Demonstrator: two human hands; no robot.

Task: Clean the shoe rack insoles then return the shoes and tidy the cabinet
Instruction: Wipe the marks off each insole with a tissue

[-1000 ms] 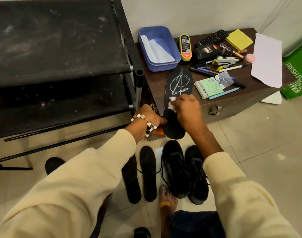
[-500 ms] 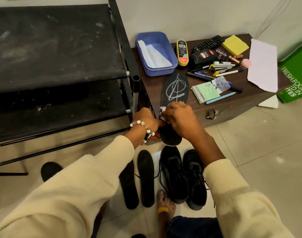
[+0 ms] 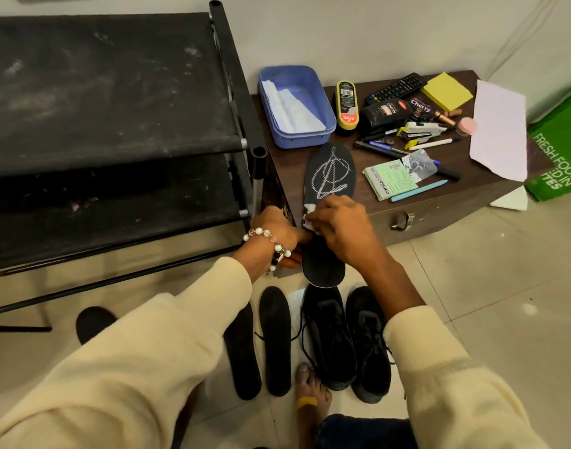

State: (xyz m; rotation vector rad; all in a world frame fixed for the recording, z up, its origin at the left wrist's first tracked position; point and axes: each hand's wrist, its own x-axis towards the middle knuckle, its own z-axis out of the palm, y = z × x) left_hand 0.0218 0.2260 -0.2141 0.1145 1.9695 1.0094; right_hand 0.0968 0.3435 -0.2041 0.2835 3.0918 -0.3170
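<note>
The left hand (image 3: 277, 230) grips the near left edge of a black insole (image 3: 328, 205) that lies on the corner of a dark wooden cabinet (image 3: 439, 209), its heel end jutting past the cabinet edge toward the person. The right hand (image 3: 341, 226) presses down on the middle of that insole, fingers curled around a small white wipe (image 3: 310, 223) that peeks out at the fingertips, just beside the left hand's thumb. Beyond the grip, the insole's toe half shows white scribbled lines, and farther on stands a blue tub (image 3: 297, 106) holding white tissue. Right of the hands, pens, a shoe-polish bottle (image 3: 386, 113) and a remote (image 3: 396, 89) are scattered over the cabinet top. Below the hands, on the tiled floor, two more insoles (image 3: 274, 338) lie side by side next to a pair of black shoes (image 3: 349, 338). Left of the grip stands the dusty black shoe rack (image 3: 109, 92).
</note>
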